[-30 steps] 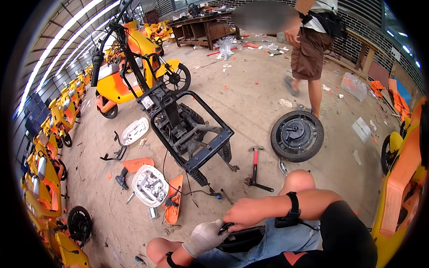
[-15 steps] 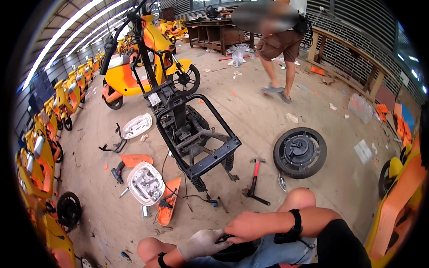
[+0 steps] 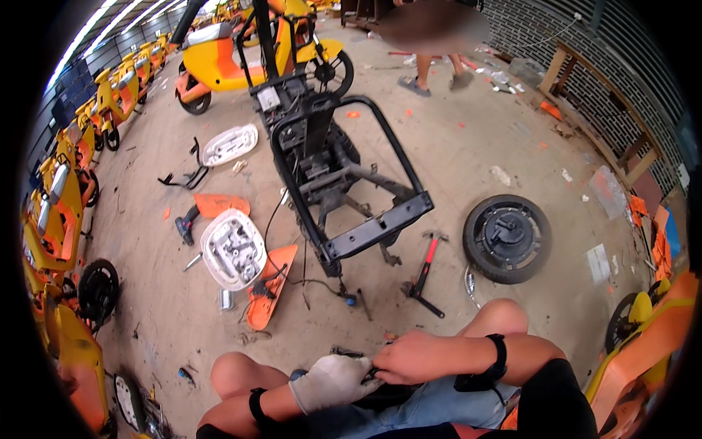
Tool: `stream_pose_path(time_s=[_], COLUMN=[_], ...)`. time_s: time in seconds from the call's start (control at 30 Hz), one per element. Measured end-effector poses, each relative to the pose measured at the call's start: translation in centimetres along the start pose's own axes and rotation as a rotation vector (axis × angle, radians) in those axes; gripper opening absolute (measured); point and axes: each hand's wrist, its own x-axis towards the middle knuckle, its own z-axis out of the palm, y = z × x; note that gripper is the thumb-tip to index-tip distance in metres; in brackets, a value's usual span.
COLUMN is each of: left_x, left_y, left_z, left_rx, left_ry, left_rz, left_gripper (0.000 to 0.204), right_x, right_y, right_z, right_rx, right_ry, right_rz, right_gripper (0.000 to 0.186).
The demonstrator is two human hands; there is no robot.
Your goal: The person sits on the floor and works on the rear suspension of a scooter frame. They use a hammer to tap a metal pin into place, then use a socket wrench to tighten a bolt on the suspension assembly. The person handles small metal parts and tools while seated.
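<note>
Over my lap, my gloved left hand [image 3: 330, 383] and my bare right hand [image 3: 411, 357] meet, both with closed fingers. Between them they grip a small dark part [image 3: 371, 374], mostly covered by the fingers, so its kind is hidden. Another dark piece [image 3: 346, 352] shows just beyond the left hand; whether it belongs to the held part I cannot tell. Ahead stands a stripped black scooter frame [image 3: 380, 233], its rear loop facing me. On the floor between frame and wheel lies a hammer [image 3: 424, 274] with a red and black handle.
A black-tyred wheel [image 3: 506, 238] lies flat at the right. To the left are a white tray [image 3: 207, 256] with small metal parts, a cordless drill [image 3: 186, 225] and an orange panel [image 3: 287, 257]. A yellow scooter [image 3: 219, 66] and a walking person [image 3: 422, 69] are farther off.
My view has tilted down, so the floor things sit higher in the picture. My hands stay together on the dark part. The person in the background has walked on.
</note>
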Motion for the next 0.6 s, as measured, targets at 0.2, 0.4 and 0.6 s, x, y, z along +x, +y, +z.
stream_pose_path(time_s=[0.2, 0.4, 0.6], left_x=[0.6, 1.2, 1.3], left_y=[-0.7, -1.2, -0.8], left_z=[-1.0, -2.4, -2.7], left_rx=[0.005, 0.021, 0.007], left_ry=[0.011, -0.052, -0.086], left_rz=[0.042, 0.039, 0.043], left_gripper=[0.035, 0.035, 0.037], right_x=[0.5, 0.9, 0.2], right_y=[1.0, 1.1, 0.6], right_z=[-1.2, -1.5, -1.4], right_rx=[0.072, 0.065, 0.05], right_ry=[-0.021, -0.051, 0.018], right_rz=[-0.003, 0.051, 0.026], right_gripper=[0.029, 0.032, 0.031])
